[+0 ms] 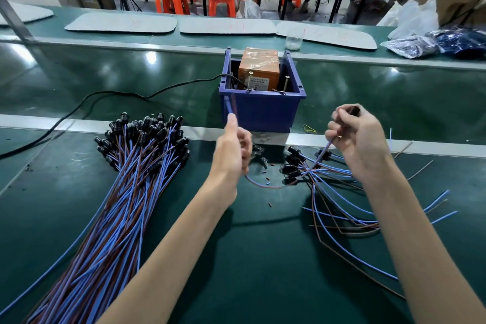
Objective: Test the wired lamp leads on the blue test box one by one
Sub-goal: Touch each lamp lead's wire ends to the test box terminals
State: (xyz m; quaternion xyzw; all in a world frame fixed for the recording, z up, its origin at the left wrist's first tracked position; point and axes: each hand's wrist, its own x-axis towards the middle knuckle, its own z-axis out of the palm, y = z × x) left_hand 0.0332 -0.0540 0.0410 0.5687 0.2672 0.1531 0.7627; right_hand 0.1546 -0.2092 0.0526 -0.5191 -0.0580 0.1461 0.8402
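- Wired lamp lead point(229, 106), a thin blue wire with a brown partner, was up off the green belt point(263, 258) in the head view. Its blue end stood just in front of the blue plastic test box point(263, 113), near the left front corner and below the rim.
- Your left hand point(231, 150) pinched that blue end between thumb and forefinger, with the other fingers curled loosely beneath.
- Your right hand point(355, 137) was clenched round a small black lamp holder point(354, 111) at its top, and a blue and brown wire ran out under the fingers. The picture did not settle whether this was the same lead.
- Two metal contact pins point(249, 84) leaned on the box's front rim, ahead of the tape-wrapped orange block point(259, 68) inside. No wire touched them yet.
- To do this step well, I judge, you needed one wire tip on each pin. The tips had to stay clear of each other, and the lamp holder had to be turned so you could watch it light.
- The big bundle of blue and brown leads point(126, 179) lay to your left, and the small loose pile of leads point(315, 173) lay under your right hand. Keeping those two heaps apart would have saved you from retesting.
- A black power cable point(105, 95) ran from the box away to the left.
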